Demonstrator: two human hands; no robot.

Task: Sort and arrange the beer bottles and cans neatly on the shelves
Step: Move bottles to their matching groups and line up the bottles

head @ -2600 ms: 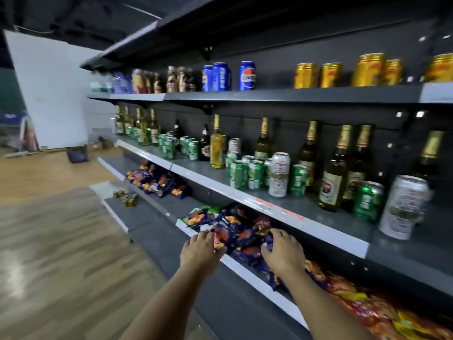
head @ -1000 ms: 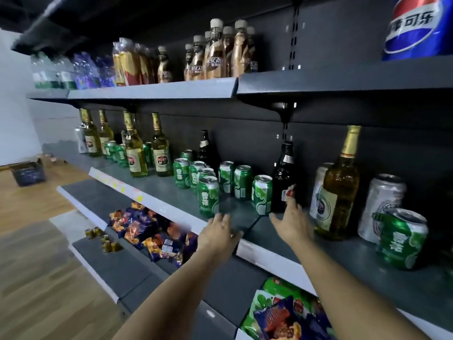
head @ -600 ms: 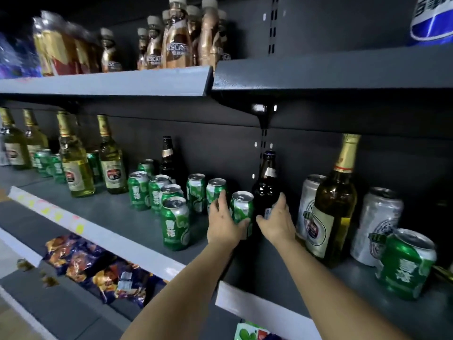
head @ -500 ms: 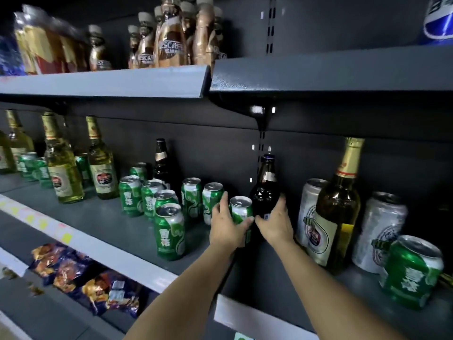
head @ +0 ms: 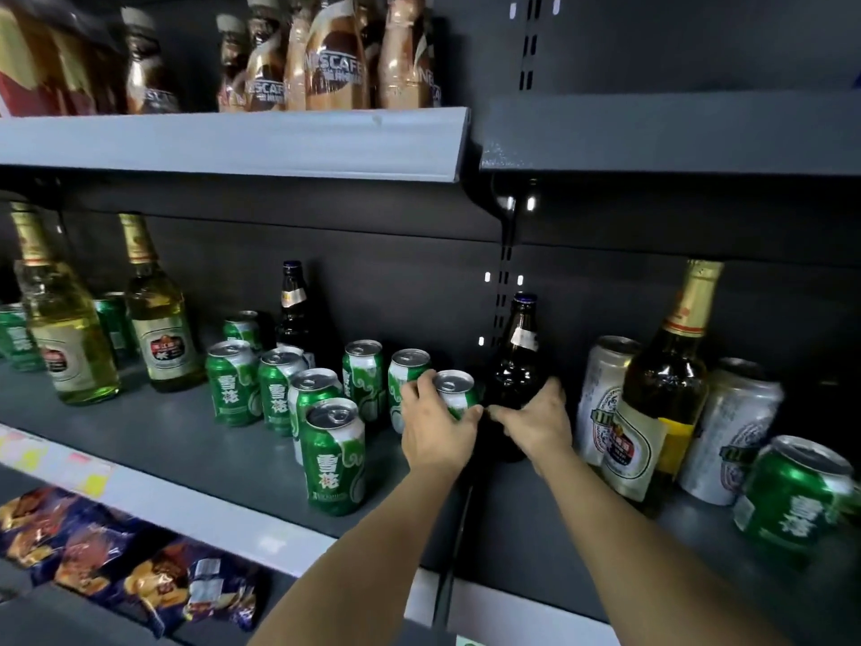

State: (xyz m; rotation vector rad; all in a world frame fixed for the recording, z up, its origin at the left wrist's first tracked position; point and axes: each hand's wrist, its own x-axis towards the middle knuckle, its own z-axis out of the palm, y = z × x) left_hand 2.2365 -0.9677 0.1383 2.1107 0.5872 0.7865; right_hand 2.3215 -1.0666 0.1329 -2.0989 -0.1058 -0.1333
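Your left hand (head: 435, 431) is wrapped round a green can (head: 454, 393) and your right hand (head: 536, 421) grips the base of the dark bottle (head: 515, 375) just beside it — both stand mid-shelf (head: 153, 440), toward the back, where two shelf sections meet. This looks like the sorting step: next, part them — can to the green cluster (head: 289, 389) at left, bottle kept upright.

Dark grey metal shelving unit (head: 652, 132), black back panel (head: 419, 296) with a slotted upright (head: 503, 282). Pale grey price strip (head: 233, 142) fronts the upper shelf, yellow and pink tags (head: 88, 473) on the middle one. Dim light, small glints on the upright bracket (head: 508, 205).
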